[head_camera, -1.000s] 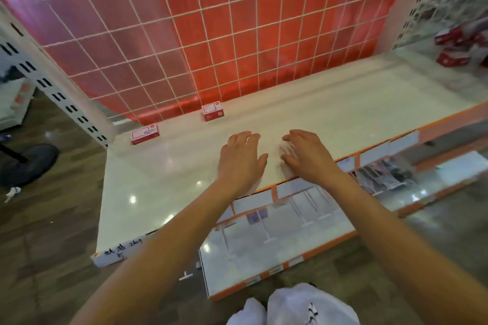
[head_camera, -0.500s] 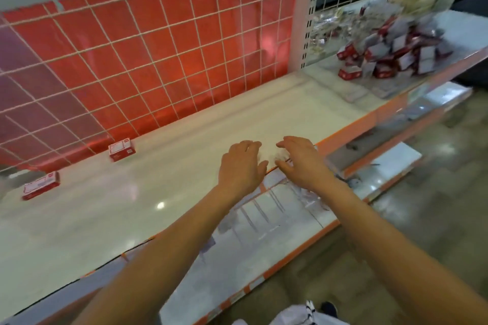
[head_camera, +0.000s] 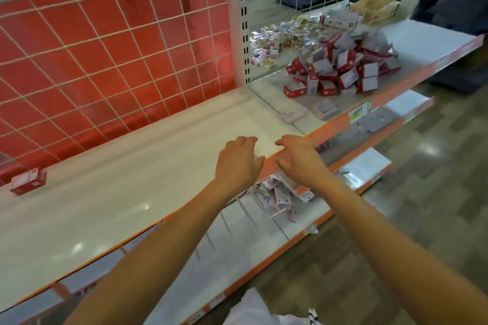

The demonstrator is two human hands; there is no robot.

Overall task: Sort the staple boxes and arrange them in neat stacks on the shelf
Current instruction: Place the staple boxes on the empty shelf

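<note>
- Staple boxes are to end on the shelf [head_camera: 132, 192]: a white board left of the post [head_camera: 244, 34], with an orange front lip. It is glossy, so I judge stacks may slide on it.
- Red grid panel [head_camera: 105, 60]: the back wall left of the post, running behind the shelf. Judged a usable backstop for squaring the rows.
- Pile [head_camera: 340, 71]: most of the staple boxes lie right of the post on the neighbouring bay. They are red-and-white cartons, heaped and tilted every way, with none stacked yet.
- Left hand [head_camera: 237, 163]: left of the post at the shelf's front lip, palm down, fingers loosely bent and holding nothing. Contact with the board cannot be told.
- Right hand [head_camera: 298, 161]: just beside the left one on the side nearer the post, over the lip. Its fingers are relaxed and it holds nothing.
- Lone box [head_camera: 27, 181]: far left of the post at the back of the shelf, close to the panel, lying flat.
- Flat boxes [head_camera: 326, 109]: just right of the post's foot, nearer the front edge and apart from the pile.
- Handling, as a judgement: small stiff cardboard, probably dense for its size, with smooth faces and corners that crush. Pinch each across its two long sides, thumb opposite fingers. Align labels before stacking and keep the stacks low.
</note>
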